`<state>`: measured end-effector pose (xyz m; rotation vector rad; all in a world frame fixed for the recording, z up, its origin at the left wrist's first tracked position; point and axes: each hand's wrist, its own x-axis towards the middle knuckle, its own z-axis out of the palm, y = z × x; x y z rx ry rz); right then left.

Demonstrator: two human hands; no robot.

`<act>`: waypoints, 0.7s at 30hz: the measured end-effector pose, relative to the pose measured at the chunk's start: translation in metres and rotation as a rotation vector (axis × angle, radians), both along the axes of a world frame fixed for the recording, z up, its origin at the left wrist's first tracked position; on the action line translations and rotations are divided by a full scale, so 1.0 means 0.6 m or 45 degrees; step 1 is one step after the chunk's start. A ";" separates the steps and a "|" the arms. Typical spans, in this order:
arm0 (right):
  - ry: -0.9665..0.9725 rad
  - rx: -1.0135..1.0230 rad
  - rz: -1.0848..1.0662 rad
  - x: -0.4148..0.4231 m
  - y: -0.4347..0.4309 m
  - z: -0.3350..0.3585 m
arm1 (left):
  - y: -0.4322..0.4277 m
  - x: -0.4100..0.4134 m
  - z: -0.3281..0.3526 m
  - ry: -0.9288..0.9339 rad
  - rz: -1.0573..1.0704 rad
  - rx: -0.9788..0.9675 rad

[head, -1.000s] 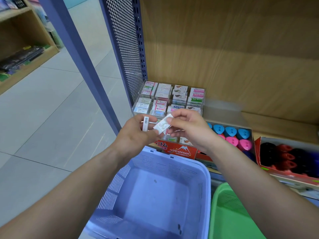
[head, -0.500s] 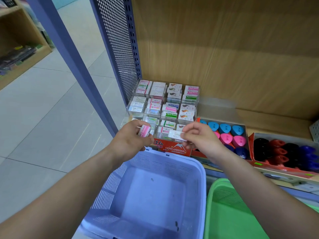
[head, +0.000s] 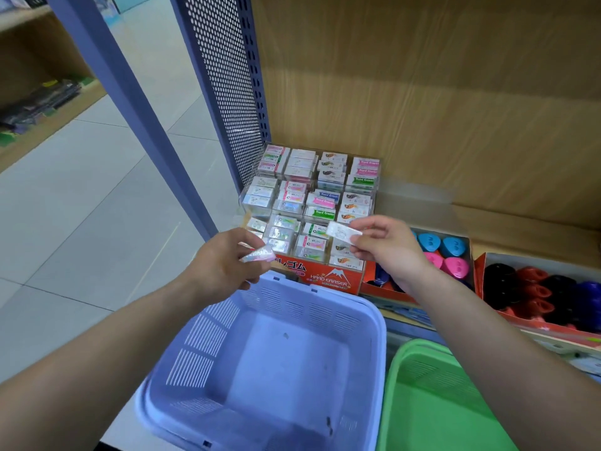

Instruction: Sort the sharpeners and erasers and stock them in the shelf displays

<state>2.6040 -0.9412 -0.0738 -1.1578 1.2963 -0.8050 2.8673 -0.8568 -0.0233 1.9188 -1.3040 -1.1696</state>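
Wood-grain shelf [head: 520,237], perforated metal side panel [head: 224,92] at its left edge.

- Clear tiered eraser display [head: 312,203]: stands in the shelf's left rear corner, against the side panel. Rows of small wrapped erasers fill its compartments; some labels read "Hard Eraser" in pink, green and blue.
- Red "HARD ERASER" box [head: 328,277]: at the shelf's front edge, touching the front of the display.
- Red carton [head: 382,289]: just right of the display, holding blue and pink sharpeners [head: 452,247].
- Second red carton [head: 533,325]: further right along the front edge, holding black, red and dark blue sharpeners.
- Left hand [head: 224,265]: fingers curled, pinching a small wrapped eraser with pink print [head: 258,255]. It is held before the display's lower left corner, above the far rim of the basket.
- Right hand [head: 387,252]: thumb and fingertips pinch a white eraser [head: 343,232] by its right end. The piece lies roughly level, over the front-right compartments of the display. I cannot tell whether it touches the erasers under it.
- The two hands are apart, one eraser in each.
- Lavender plastic basket [head: 292,284]: below the shelf's front edge, under both forearms, a few dark specks on its floor.
- Green basket [head: 419,345]: just beside the lavender one, on its right.
- Grey tiled floor [head: 81,206] to the left; another wooden shelf unit at the far left edge.
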 end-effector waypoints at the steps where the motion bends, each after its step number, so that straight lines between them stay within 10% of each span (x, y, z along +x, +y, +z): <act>1: 0.005 -0.005 0.020 0.013 -0.007 0.004 | 0.004 0.008 -0.004 -0.068 -0.028 -0.002; 9: 0.209 -0.096 0.172 0.150 -0.068 -0.013 | 0.004 0.110 -0.005 -0.424 -0.120 -0.038; 21: 0.949 -0.514 0.563 0.314 -0.101 -0.076 | -0.014 0.180 -0.038 -0.005 0.169 -0.063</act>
